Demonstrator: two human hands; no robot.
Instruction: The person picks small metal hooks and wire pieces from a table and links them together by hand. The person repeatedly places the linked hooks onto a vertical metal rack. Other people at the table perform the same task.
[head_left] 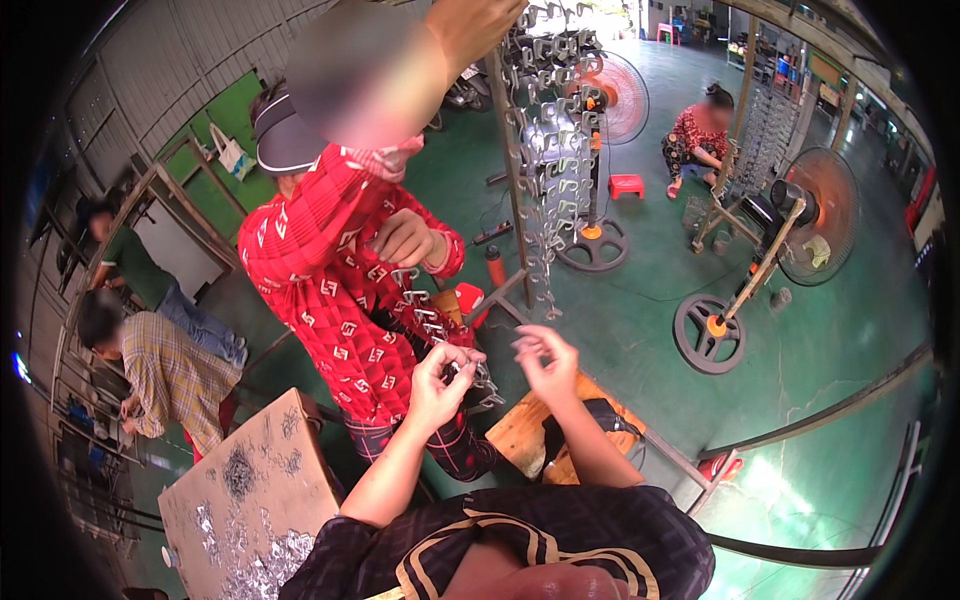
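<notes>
My left hand (442, 383) is closed in a pinch at the lower part of a hanging string of small bent metal pieces (428, 322). A shiny metal piece (484, 384) shows beside its fingertips; the exact grip is partly hidden. To its right, my right hand (550, 368) is raised with fingers curved and apart, and I see nothing in it. Across from me a co-worker in a red patterned top (310, 265) has one hand (408, 241) above the same string. That person's other hand (478, 28) reaches up to the hanging rows of metal clips (555, 140).
A brown work table (265, 430) with piles of small metal pieces (265, 565) stands at my left. Below my right arm is a wooden bench (515, 440). Two standing fans (612, 98) (815, 215), a red stool (627, 186) and metal frames stand beyond; other people work farther off.
</notes>
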